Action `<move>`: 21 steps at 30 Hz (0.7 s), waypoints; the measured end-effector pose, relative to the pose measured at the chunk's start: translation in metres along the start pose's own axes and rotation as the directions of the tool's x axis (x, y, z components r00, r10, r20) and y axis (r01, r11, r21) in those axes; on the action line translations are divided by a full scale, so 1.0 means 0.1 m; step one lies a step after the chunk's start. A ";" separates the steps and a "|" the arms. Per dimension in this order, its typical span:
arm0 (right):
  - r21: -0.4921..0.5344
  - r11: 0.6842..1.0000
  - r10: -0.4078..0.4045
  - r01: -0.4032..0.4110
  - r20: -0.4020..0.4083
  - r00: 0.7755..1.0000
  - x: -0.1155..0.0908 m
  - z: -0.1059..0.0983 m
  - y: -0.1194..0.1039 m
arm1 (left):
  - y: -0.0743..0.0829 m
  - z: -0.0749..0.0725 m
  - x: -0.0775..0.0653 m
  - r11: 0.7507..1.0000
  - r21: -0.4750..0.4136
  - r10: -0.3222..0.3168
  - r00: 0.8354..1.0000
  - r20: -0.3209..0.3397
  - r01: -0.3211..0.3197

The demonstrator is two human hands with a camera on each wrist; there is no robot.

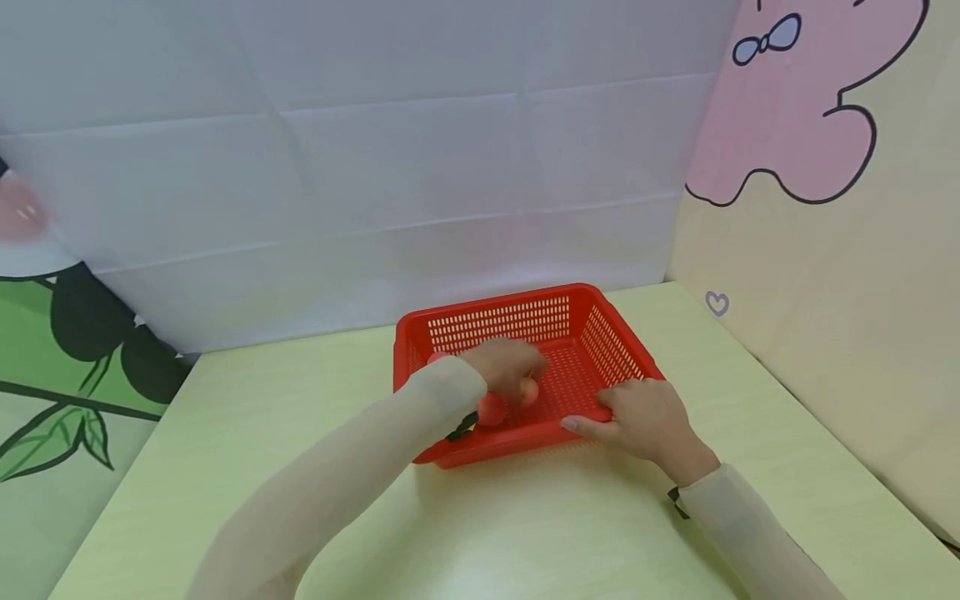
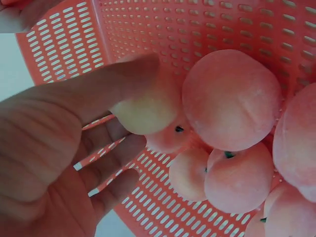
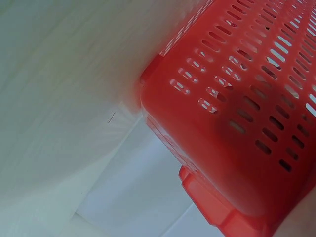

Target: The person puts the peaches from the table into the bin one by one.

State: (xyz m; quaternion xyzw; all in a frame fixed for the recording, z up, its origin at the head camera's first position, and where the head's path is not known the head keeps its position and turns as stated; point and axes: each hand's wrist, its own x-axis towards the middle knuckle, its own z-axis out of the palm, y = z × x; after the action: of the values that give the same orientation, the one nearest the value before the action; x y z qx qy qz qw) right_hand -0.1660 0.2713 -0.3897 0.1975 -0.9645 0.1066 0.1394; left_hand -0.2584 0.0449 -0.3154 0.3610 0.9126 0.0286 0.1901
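Observation:
A red plastic basket [image 1: 498,303] with slotted walls stands on the table near the back wall. My left hand [image 1: 506,364] reaches down into it. In the left wrist view, thumb and fingers pinch a small yellowish peach [image 2: 147,112] from either side. Close by, a larger pink peach [image 2: 232,101] and smaller ones [image 2: 239,180] lie against the slotted basket. My right hand [image 1: 647,419] grips the front right rim, its thumb along the outer side; in the right wrist view the basket wall [image 3: 197,118] fills much of the picture and hides most of that hand.
The pale table [image 1: 300,400] extends on both sides of the basket. Behind it hangs a white sheet [image 1: 450,183]. A cream wall panel [image 1: 840,317] with a pink cartoon borders the right side, and a printed leaf panel [image 1: 60,400] the left.

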 end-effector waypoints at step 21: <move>-0.009 1.000 0.003 -0.003 0.003 1.000 0.00 0.00 -0.01 | -0.09 0.04 -0.02 0.993 -0.083 -0.080 0.995 0.051 0.084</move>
State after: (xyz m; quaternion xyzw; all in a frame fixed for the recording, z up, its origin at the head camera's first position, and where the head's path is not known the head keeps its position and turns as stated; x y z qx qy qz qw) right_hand -0.1658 0.2705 -0.3899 0.1953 -0.9655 0.1022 0.1387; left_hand -0.2615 0.0369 -0.3205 0.3154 0.9198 0.0509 0.2280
